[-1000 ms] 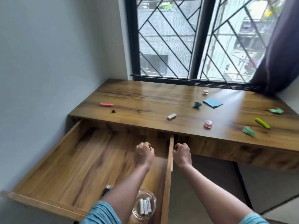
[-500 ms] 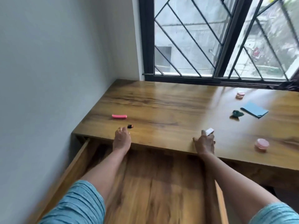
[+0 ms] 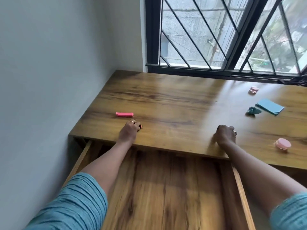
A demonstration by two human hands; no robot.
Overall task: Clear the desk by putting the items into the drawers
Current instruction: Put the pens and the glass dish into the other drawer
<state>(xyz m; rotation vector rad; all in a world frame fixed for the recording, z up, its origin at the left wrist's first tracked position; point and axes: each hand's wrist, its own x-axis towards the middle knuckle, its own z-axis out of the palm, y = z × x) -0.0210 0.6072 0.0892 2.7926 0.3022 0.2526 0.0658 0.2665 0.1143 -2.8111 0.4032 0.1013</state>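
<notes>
The wooden desk [image 3: 174, 103] has its left drawer [image 3: 167, 193] pulled out below me. My left hand [image 3: 128, 132] rests on the desk's front left part, fingers curled over a small black and red item [image 3: 140, 126] that peeks out at the fingertips. A pink bar [image 3: 124, 114] lies just beyond that hand. My right hand [image 3: 226, 134] is closed on the desk near the front edge, over the spot where the small white block lay; the block is hidden under it.
To the right lie a pink round case [image 3: 283, 143], a teal crumpled piece [image 3: 252, 111], a folded blue paper [image 3: 270, 107] and a second pink case [image 3: 254, 89]. A wall [image 3: 49, 80] bounds the left, a barred window [image 3: 224, 39] the back.
Both hands rose from the drawer to the desk top. The left hand reached the small black item and closed over it. The right hand closed over the white block, which is now hidden.
</notes>
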